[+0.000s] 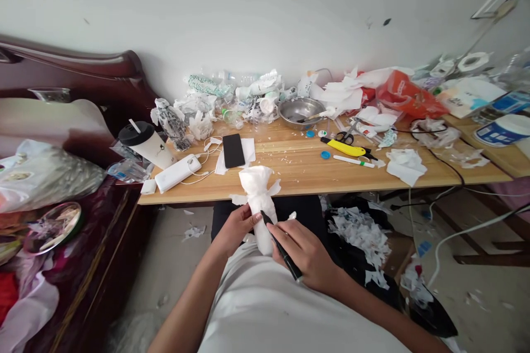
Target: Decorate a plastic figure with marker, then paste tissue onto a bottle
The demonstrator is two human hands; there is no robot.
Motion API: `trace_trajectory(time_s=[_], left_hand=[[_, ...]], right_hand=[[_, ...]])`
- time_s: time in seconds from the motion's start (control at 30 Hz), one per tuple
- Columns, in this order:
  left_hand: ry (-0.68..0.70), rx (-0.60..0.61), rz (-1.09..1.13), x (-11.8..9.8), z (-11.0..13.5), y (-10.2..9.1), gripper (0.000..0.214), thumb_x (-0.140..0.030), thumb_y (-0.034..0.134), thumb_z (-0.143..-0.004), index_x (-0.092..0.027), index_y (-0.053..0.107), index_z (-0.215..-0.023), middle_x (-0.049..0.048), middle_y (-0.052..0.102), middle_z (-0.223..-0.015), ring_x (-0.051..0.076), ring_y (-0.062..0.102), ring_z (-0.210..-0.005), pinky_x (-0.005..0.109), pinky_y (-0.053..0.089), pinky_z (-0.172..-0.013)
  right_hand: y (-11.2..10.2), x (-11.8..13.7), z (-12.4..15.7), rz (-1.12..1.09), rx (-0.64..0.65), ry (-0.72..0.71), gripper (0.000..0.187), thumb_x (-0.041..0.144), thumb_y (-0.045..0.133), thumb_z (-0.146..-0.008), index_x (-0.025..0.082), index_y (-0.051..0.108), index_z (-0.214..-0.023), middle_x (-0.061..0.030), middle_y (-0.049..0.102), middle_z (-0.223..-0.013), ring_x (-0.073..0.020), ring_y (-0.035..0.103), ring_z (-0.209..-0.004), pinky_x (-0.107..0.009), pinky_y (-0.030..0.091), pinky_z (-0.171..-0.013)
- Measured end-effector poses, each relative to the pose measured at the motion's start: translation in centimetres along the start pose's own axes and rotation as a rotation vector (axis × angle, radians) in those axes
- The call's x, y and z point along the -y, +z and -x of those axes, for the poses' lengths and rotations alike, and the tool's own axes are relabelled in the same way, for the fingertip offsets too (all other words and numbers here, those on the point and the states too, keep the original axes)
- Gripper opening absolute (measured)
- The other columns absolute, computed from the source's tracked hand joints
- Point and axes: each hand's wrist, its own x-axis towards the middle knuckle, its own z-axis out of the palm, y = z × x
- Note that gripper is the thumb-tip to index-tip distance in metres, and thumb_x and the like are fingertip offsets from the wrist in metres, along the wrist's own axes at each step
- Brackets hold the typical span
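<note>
Both hands meet just short of the counter's (pixel 298 174) near edge: the left hand (pixel 236 229) has its fingers (pixel 252 215) closed around the lower part of a white paper-wrapped bundle (pixel 259 196), whose long axis runs up and away from them, its bunched top rising above the fingertips toward the counter. The right hand (pixel 308 256), just right of the bundle, has its fingers pinched on a black pen (pixel 281 251). The pen slants up and leftward and crosses the bundle's axis at an angle, its tip touching the bundle's side beside the left thumb.
</note>
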Motion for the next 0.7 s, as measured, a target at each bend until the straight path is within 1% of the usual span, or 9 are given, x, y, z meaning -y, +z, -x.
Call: trace_trajectory(time_s=[0.13,0.2,0.33,0.4,0.47,0.57,0.7], left_hand=[[0.005,-0.001,-0.008,0.15,0.12,0.14,0.042,-0.044,0.085,-0.072,-0.016,0.074,-0.102,0.0088,0.075,-0.098,0.023,0.065,-0.089,0.032,0.050,-0.081],[0.007,-0.014,-0.012,0.22,0.19,0.21,0.042,-0.044,0.086,-0.071,-0.016,0.074,-0.100,0.0079,0.075,-0.096,0.023,0.065,-0.087,0.031,0.050,-0.080],[0.000,-0.051,-0.009,0.32,0.30,0.27,0.045,-0.047,0.087,-0.069,-0.016,0.074,-0.099,0.0058,0.073,-0.092,0.022,0.064,-0.085,0.031,0.049,-0.080],[-0.009,-0.071,-0.004,0.32,0.33,0.33,0.047,-0.050,0.085,-0.070,-0.016,0.073,-0.100,0.0055,0.073,-0.092,0.022,0.064,-0.086,0.032,0.049,-0.080],[-0.021,-0.091,0.005,0.28,0.36,0.42,0.049,-0.055,0.082,-0.072,-0.017,0.073,-0.101,0.0057,0.073,-0.092,0.023,0.064,-0.087,0.033,0.050,-0.081],[-0.041,-0.115,0.016,0.24,0.38,0.58,0.048,-0.061,0.076,-0.076,-0.018,0.072,-0.097,0.0057,0.073,-0.089,0.022,0.064,-0.087,0.034,0.050,-0.082],[-0.055,-0.141,0.021,0.39,0.27,0.61,0.048,-0.061,0.078,-0.074,-0.018,0.071,-0.094,0.0049,0.072,-0.086,0.022,0.064,-0.086,0.034,0.050,-0.081]], right_hand=[[-0.30,0.28,0.20,-0.024,0.005,0.080,0.065,0.003,0.054,-0.091,0.015,0.039,-0.153,-0.0154,0.063,-0.119,-0.0256,0.062,-0.106,-0.043,0.054,-0.095],[-0.34,0.41,0.10,0.001,0.016,0.080,0.064,0.005,0.053,-0.092,0.016,0.038,-0.153,-0.0147,0.064,-0.116,-0.0258,0.062,-0.103,-0.043,0.055,-0.093],[-0.18,0.61,-0.16,0.040,-0.009,0.007,0.059,0.005,0.054,-0.091,0.014,0.044,-0.148,-0.0119,0.067,-0.099,-0.0242,0.062,-0.089,-0.039,0.057,-0.081],[-0.08,0.61,-0.18,0.029,-0.023,0.006,0.058,0.005,0.055,-0.090,0.014,0.045,-0.147,-0.0120,0.066,-0.100,-0.0239,0.062,-0.089,-0.038,0.057,-0.081],[-0.04,0.55,-0.13,0.009,-0.032,0.024,0.060,0.005,0.056,-0.090,0.015,0.044,-0.148,-0.0131,0.066,-0.106,-0.0241,0.062,-0.094,-0.039,0.057,-0.084],[-0.02,0.46,0.00,0.016,-0.016,0.031,0.060,0.004,0.056,-0.091,0.016,0.043,-0.149,-0.0141,0.065,-0.111,-0.0242,0.062,-0.098,-0.039,0.056,-0.088],[0.08,0.57,0.33,0.056,0.020,-0.016,0.052,0.004,0.058,-0.088,0.011,0.051,-0.139,-0.0139,0.065,-0.103,-0.0238,0.061,-0.092,-0.038,0.057,-0.082]])
